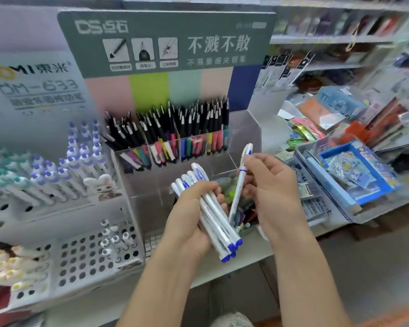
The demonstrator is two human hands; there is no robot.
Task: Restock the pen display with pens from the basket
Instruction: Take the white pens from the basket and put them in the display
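Observation:
My left hand [189, 215] grips a bundle of several white pens with blue caps [216, 223], the blue ends pointing down and to the right. My right hand [269, 185] pinches a single white and blue pen [240, 185], held nearly upright beside the bundle. Both hands hover in front of the clear acrylic pen display [151, 182]. Its back row holds several black pens [175, 128]; the front compartment behind my hands looks mostly bare. No basket is visible.
A white perforated pen stand [85, 256] with white and purple pens [80, 161] stands at the left. A clear tray with blue packaged stationery [354, 175] lies at the right. Store shelves [328, 38] run behind. The shelf edge [222, 272] passes under my wrists.

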